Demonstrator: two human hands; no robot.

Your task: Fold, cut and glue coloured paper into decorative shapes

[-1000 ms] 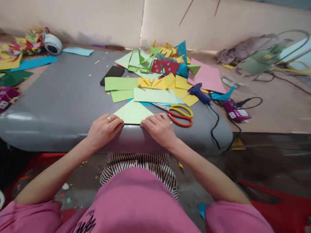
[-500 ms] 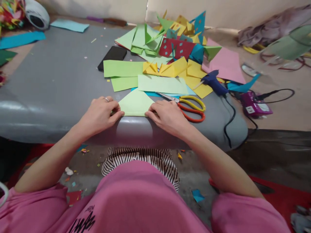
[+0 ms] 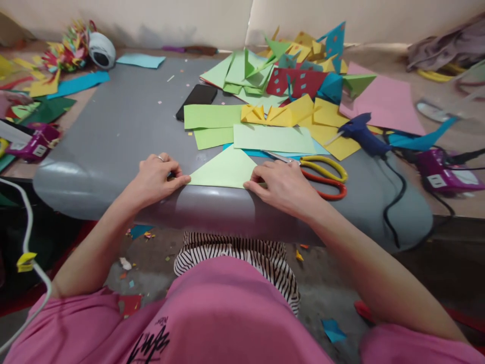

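A pale green sheet of paper (image 3: 225, 169), folded to a triangle, lies at the front edge of the grey table with its point facing away from me. My left hand (image 3: 157, 177) pinches its left corner between thumb and fingers. At the right end of the straight front edge, my right hand (image 3: 282, 184) pinches the paper too, covering that corner. Scissors (image 3: 322, 172) with one yellow and one orange handle lie just beyond my right hand. Behind the triangle rest a pale green strip (image 3: 271, 136) and a brighter green strip (image 3: 212, 117).
A blue glue gun (image 3: 366, 134) with a black cord lies at the right, near a purple box (image 3: 449, 172). Folded paper shapes (image 3: 299, 81) are heaped at the back. A black phone (image 3: 196, 101) lies behind the strips. Part of another person's hand (image 3: 13, 101) shows at far left.
My view has swung left, so the table appears shifted right. My hands are slightly farther apart along the paper's front edge, and more of the triangle shows between them.
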